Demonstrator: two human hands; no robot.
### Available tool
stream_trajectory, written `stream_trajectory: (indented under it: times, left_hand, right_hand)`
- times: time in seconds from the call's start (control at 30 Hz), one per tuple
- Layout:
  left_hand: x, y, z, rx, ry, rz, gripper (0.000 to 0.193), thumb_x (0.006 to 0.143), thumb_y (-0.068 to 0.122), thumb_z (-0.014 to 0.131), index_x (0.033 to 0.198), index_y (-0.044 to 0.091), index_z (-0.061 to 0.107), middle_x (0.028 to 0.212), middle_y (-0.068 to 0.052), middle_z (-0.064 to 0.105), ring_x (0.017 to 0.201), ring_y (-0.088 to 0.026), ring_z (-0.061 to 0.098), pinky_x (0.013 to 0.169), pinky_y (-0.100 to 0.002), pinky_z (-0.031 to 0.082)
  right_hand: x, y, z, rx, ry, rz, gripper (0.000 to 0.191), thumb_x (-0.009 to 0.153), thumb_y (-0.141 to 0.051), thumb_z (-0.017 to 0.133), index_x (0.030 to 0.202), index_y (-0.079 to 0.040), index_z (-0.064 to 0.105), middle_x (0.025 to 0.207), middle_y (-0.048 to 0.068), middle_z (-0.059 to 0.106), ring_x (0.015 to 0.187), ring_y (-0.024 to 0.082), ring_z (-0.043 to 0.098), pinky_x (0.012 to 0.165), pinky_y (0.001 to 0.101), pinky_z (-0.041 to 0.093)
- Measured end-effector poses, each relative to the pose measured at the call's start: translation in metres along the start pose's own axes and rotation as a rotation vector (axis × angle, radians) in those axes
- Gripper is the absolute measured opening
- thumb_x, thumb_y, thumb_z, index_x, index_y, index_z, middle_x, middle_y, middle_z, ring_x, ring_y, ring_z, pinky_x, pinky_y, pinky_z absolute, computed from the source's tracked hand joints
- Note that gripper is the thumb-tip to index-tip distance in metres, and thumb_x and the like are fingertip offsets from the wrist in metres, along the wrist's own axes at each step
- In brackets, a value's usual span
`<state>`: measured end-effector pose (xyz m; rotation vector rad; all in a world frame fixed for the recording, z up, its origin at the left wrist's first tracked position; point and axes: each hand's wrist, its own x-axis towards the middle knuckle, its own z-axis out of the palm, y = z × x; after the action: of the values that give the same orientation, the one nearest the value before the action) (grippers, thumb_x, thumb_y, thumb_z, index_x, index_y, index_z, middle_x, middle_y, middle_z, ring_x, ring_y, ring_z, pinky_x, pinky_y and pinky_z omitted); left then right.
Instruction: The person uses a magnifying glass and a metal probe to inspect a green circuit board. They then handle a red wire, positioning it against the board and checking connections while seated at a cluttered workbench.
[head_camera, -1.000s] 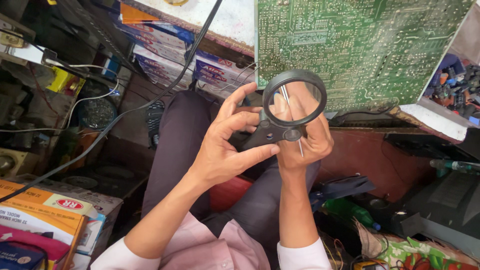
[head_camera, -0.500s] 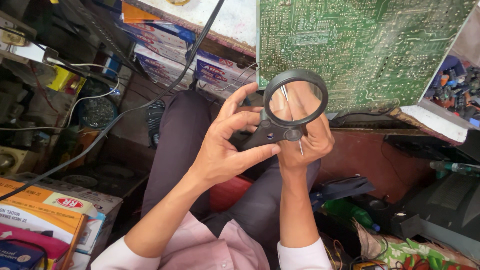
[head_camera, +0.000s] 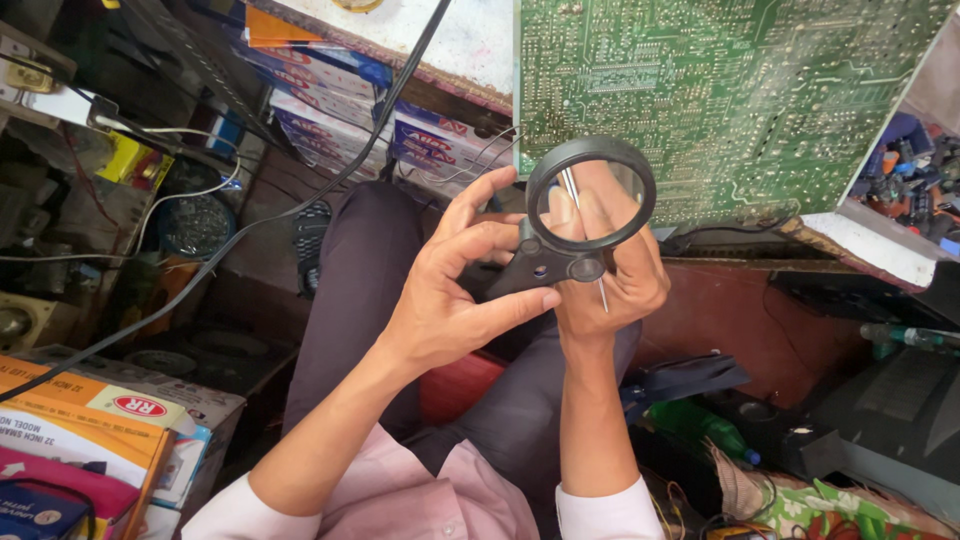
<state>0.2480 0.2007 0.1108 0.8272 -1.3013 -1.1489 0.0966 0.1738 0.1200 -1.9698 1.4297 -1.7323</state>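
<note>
Magnifier (head_camera: 575, 220) handle pinched by left hand (head_camera: 450, 290) fingers (head_camera: 520, 300), right hand (head_camera: 610, 270) behind.

One head-worn camera, looking steeply down into the wearer's own lap.

The single view sits high above a seated person and points almost straight down, close enough that both forearms rise from the bottom edge and the left hand (head_camera: 440, 300) and right hand (head_camera: 610, 270) meet near the middle of the frame, around a round black-rimmed magnifying glass (head_camera: 590, 195). The large green printed circuit board (head_camera: 720, 90) fills the upper right, farther from the lens; the orange and white cardboard box (head_camera: 80, 420) sits at the lower left edge. There is only this one view, so nothing is shared with another.
</note>
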Motion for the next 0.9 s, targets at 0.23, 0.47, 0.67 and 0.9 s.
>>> stream_trajectory:
  times: [0.23,0.47,0.67,0.9]
  left_hand:
    - [-0.003,-0.006,0.004,0.005,0.006,-0.023,0.045,0.079,0.015,0.090,0.119,0.005,0.073,0.152,-0.020,0.054,0.149,-0.026,0.047,0.102,-0.034,0.054]
    - [-0.004,-0.009,0.005,-0.012,0.012,-0.006,0.044,0.081,0.017,0.090,0.120,0.007,0.072,0.162,-0.021,0.041,0.135,-0.022,0.060,0.103,-0.034,0.054]
    - [-0.002,-0.013,0.005,0.007,0.010,0.012,0.043,0.081,0.017,0.091,0.119,0.007,0.073,0.161,-0.021,0.042,0.139,-0.023,0.057,0.104,-0.034,0.053]
    - [-0.004,-0.014,-0.006,0.000,0.017,-0.012,0.044,0.081,0.018,0.090,0.120,0.008,0.072,0.161,-0.020,0.042,0.132,-0.022,0.062,0.103,-0.034,0.054]
  right_hand:
    - [-0.001,-0.002,-0.002,0.013,-0.014,0.002,0.022,0.095,0.000,0.080,0.116,0.001,0.075,0.121,0.015,0.075,0.103,0.022,0.076,0.092,0.0302,0.059]
    - [0.003,-0.008,0.003,-0.059,-0.027,0.012,0.023,0.096,-0.001,0.082,0.118,-0.001,0.076,0.122,0.013,0.075,0.104,0.021,0.076,0.093,0.0303,0.059]
    - [0.007,-0.006,0.005,-0.040,-0.021,-0.004,0.022,0.096,0.000,0.081,0.117,0.000,0.076,0.122,0.014,0.075,0.109,0.022,0.075,0.094,0.0305,0.058]
    - [0.005,-0.012,0.018,0.014,-0.029,0.028,0.022,0.097,0.001,0.080,0.118,0.000,0.076,0.118,0.015,0.076,0.103,0.020,0.074,0.093,0.0291,0.058]
